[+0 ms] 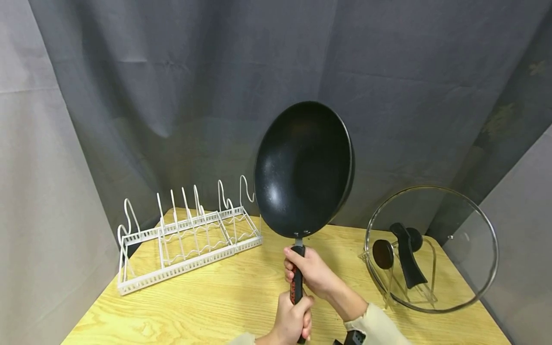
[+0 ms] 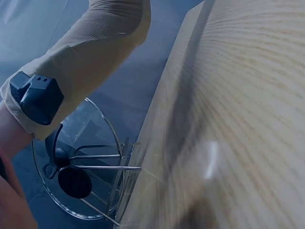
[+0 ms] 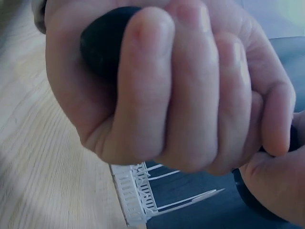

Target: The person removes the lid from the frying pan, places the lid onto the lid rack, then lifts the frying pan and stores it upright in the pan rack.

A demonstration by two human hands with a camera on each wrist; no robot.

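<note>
A black wok (image 1: 304, 167) is held up over the table, tilted, its dark inside facing the camera and its handle pointing down. My right hand (image 1: 316, 273) grips the upper part of the handle (image 1: 296, 282), close below the pan, thumb lying along it. Lower down, my left hand (image 1: 290, 318) wraps round the handle near its end. Curled fingers (image 3: 190, 90) round the black handle end fill the right wrist view, with the other hand beside them. In the left wrist view only a slice of a hand (image 2: 14, 205) shows at the edge.
At the left of the wooden table (image 1: 241, 287) stands a white wire rack (image 1: 181, 263) with upright dividers. A glass lid (image 1: 453, 239) with a metal rim and black handle (image 1: 407, 258) leans in a wire stand (image 1: 433, 268) at the right. Grey curtains (image 1: 194, 96) close off the back and sides.
</note>
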